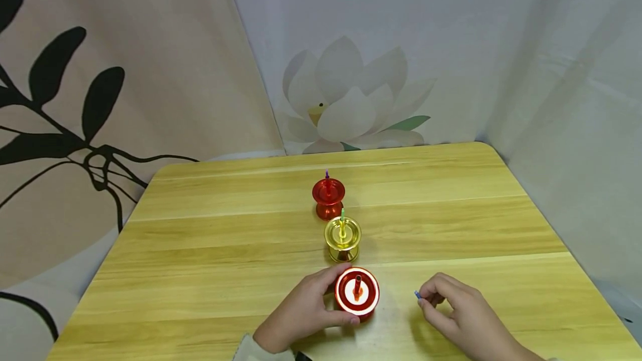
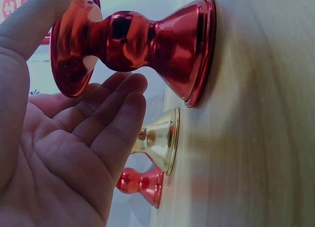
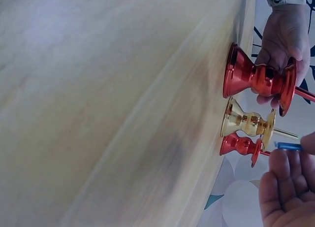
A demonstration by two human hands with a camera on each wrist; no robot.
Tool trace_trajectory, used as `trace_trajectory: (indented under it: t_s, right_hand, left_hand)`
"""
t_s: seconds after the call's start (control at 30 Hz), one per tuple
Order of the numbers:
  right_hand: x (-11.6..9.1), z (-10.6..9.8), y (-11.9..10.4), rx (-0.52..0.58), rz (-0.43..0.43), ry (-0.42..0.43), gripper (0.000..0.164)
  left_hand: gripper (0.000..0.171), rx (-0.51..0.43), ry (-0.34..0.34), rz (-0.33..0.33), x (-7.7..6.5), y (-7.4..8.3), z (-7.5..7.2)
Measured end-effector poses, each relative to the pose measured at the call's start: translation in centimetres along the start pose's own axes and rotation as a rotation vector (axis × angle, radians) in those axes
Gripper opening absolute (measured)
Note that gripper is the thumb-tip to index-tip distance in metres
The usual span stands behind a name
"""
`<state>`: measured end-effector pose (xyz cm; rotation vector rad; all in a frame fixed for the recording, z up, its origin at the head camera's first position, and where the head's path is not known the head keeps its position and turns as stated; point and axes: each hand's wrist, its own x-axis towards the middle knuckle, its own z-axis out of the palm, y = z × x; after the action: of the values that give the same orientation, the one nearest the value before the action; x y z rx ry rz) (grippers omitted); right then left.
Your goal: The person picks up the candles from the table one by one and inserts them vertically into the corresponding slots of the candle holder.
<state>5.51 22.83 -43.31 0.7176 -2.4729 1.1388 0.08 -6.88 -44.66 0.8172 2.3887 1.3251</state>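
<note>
My left hand holds the nearest red candle holder by its dish, thumb at the front of the rim and fingers behind. This holder stands upright on its flared base, and an open-topped red tube rises from its middle. To its right, my right hand pinches a small blue stick between thumb and forefinger, apart from the holder. Behind the held one stands a gold candle holder with a green stick in its tube. Farther back, another red candle holder carries a purple stick.
The three holders form a line running back across the light wooden table. A curtain printed with a lotus and dark leaves hangs behind the table's far edge and along its sides.
</note>
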Motion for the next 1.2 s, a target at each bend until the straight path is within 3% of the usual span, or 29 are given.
trace_trajectory:
  t_s: [0.67, 1.2]
  right_hand:
    - [1.3, 1.2, -0.3, 0.063, -0.090, 0.051, 0.047]
    - [3.2, 2.2, -1.7, 0.078, -0.072, 0.065, 0.039]
  left_hand:
    - [0.088, -0.004, 0.011, -0.001, -0.2, -0.1, -0.1]
    - [0.085, -0.051, 0.002, 0.026, 0.0, 0.0, 0.0]
